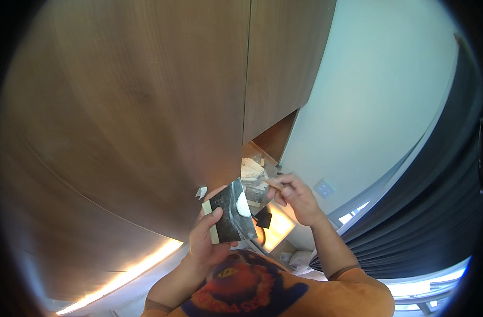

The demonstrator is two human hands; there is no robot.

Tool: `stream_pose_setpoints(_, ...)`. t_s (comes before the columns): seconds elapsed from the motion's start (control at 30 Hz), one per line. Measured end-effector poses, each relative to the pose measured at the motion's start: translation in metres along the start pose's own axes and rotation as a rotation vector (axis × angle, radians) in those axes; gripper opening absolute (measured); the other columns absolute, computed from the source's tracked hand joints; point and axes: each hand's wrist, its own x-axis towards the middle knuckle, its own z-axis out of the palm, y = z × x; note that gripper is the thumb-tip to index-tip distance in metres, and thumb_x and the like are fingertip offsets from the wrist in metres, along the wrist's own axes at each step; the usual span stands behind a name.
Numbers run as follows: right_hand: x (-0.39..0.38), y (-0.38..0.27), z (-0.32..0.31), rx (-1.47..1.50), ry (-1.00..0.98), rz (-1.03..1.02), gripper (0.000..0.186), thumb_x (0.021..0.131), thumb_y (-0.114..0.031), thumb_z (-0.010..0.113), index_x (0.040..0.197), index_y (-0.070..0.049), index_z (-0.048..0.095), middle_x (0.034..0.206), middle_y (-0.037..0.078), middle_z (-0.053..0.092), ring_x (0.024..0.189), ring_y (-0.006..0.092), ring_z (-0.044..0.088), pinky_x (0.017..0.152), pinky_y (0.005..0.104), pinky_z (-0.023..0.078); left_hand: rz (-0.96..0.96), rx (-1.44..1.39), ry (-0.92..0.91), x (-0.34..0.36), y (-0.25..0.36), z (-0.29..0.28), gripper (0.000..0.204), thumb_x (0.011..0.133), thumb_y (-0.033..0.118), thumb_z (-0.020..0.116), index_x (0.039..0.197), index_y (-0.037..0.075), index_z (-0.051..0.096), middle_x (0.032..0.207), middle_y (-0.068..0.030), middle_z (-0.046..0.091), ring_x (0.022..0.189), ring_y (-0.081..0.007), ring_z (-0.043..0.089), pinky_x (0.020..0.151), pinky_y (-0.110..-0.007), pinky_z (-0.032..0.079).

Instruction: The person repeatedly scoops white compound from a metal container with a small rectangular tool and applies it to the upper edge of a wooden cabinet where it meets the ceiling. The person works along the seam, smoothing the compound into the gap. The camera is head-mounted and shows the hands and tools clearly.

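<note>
My left hand (207, 232) grips a dark rectangular board (224, 219) with a cream edge, its thumb on the face. A white blob of paste (242, 206) and pale smears sit on the board's right part. My right hand (297, 198), fingers closed, holds a thin wooden stick-like tool (274, 185), slightly blurred, beside and above the board. Beyond both hands, a low ledge carries a clear sheet or tray with crumpled whitish material (252, 169); whether the tool touches it I cannot tell.
Brown wooden cabinet doors (146, 95) fill the left and top, above a glowing light strip (120, 277). A pale wall (368, 79) with a socket (325, 187) and a dark curtain (431, 195) are on the right. A lit surface (283, 232) lies below.
</note>
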Motion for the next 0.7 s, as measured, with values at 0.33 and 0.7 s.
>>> stream_pose_setpoints(0.33,-0.018,0.024,0.099,0.822,0.074,0.209,0.033,0.109,-0.034,0.050,0.129,-0.007,0.053,0.067,0.003,0.055,0.041,0.0083,0.039,0.038,0.0230,0.032,-0.281,-0.118,-0.249,-0.024,0.014,-0.034,0.051,0.099,0.018,0.057,0.147,0.007,0.047,0.123,-0.0108,0.068,0.094,-0.0219,0.071,0.055,-0.033,0.055)
stream_pose_setpoints(0.7,-0.053,-0.026,0.054,0.830,0.067,0.392,0.024,0.112,-0.028,0.047,0.126,-0.009,0.048,0.082,0.008,0.058,0.053,0.0073,0.043,0.047,0.0193,0.033,-0.330,-0.029,-0.176,-0.031,0.013,0.028,0.045,0.102,0.018,0.054,0.146,0.008,0.050,0.119,-0.0066,0.068,0.090,-0.0139,0.067,0.059,-0.025,0.049)
